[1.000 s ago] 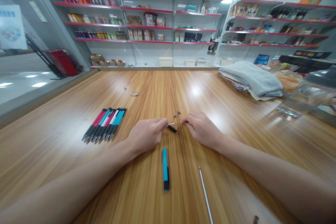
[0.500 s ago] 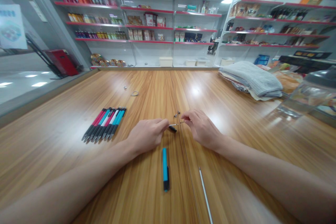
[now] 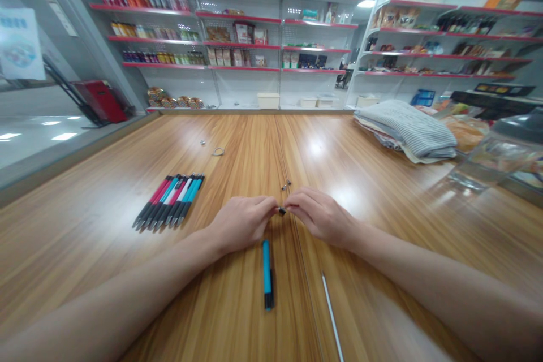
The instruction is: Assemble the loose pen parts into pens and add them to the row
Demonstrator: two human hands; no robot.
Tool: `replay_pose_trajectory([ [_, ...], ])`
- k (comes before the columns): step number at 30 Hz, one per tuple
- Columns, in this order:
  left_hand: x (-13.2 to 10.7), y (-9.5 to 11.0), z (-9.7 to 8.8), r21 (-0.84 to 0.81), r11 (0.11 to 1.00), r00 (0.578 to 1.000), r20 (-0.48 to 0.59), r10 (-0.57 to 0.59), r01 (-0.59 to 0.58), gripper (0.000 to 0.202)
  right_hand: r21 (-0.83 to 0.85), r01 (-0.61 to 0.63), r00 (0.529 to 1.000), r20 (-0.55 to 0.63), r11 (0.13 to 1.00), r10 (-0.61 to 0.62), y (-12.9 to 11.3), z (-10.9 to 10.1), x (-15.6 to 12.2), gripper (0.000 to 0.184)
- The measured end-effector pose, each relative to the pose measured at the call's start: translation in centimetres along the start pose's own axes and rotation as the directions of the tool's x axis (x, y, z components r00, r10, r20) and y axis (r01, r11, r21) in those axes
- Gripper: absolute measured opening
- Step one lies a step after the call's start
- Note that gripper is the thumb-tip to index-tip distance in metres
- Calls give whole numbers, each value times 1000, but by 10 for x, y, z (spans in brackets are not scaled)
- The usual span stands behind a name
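My left hand (image 3: 242,223) and my right hand (image 3: 319,216) meet fingertip to fingertip above the table, both pinched closed. The left pinch holds a thin white pen refill, now mostly hidden by fingers. In the right pinch is a tiny thin piece that looks like a pen spring, also covered. A black pen grip section (image 3: 282,211) shows just below the fingertips; the left fingers partly cover it. Nearer me lies a blue pen barrel (image 3: 267,272) with a black clip. A second white refill (image 3: 331,314) rests to its right.
Several assembled pens (image 3: 168,201) lie in a row at left. Small metal tips (image 3: 285,185) sit just beyond my hands, and a ring-shaped loop (image 3: 218,151) farther off. Folded cloth (image 3: 409,129) and a clear water container (image 3: 483,158) stand at right.
My hands have come together; the right moved left and slightly down, the left slightly right. The gap with the refill tip and the small piece is closed.
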State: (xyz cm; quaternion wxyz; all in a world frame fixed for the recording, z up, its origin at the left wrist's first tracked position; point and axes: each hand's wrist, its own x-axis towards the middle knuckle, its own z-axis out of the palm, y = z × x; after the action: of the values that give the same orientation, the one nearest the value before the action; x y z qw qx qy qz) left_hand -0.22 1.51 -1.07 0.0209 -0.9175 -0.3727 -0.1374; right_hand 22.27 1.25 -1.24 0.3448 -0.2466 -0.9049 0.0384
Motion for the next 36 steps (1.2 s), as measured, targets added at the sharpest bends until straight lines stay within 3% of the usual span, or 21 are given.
replay_pose_trajectory([
  [3,-1,0,0,-12,1000,1000,-23,-6,6,19,27,-39,991,-124,999,42,-4,-4,1,18],
  [6,-1,-1,-1,-19,999,997,-61,-42,41,22,-34,-170,948,-278,985,154,1,-12,3,21],
  [8,-1,-2,-1,-25,998,995,-74,-66,64,23,-102,-302,926,-268,948,266,10,-20,4,19],
  [10,-1,-2,-1,-33,997,995,-67,-74,72,24,-186,-436,899,-135,880,417,20,-28,5,13],
  [13,-1,-3,-1,-48,997,996,-54,-71,68,25,-331,-540,781,148,774,607,33,-42,2,20],
  [16,-1,-3,0,-50,996,996,-47,-71,68,25,-408,-521,677,337,749,654,38,-56,-3,24],
  [18,-1,-3,0,-49,996,997,-42,-70,68,25,-398,-495,657,411,773,632,36,-61,-5,17],
  [20,0,-3,0,-44,997,997,-38,-71,69,25,-344,-460,679,458,818,574,32,-60,-4,11],
  [24,1,-3,-1,-29,997,996,-38,-74,73,23,-195,-319,841,392,927,372,21,-39,-1,8],
  [26,1,-3,-1,-28,997,996,-48,-79,78,23,-140,-293,893,313,946,323,20,-25,0,11],
  [31,2,-2,0,-16,994,992,-67,-105,104,23,-34,-404,904,136,914,405,31,-6,-3,19],
  [36,2,-4,2,0,991,985,-109,-136,136,23,-33,-290,955,50,956,292,29,-3,-5,25],
])
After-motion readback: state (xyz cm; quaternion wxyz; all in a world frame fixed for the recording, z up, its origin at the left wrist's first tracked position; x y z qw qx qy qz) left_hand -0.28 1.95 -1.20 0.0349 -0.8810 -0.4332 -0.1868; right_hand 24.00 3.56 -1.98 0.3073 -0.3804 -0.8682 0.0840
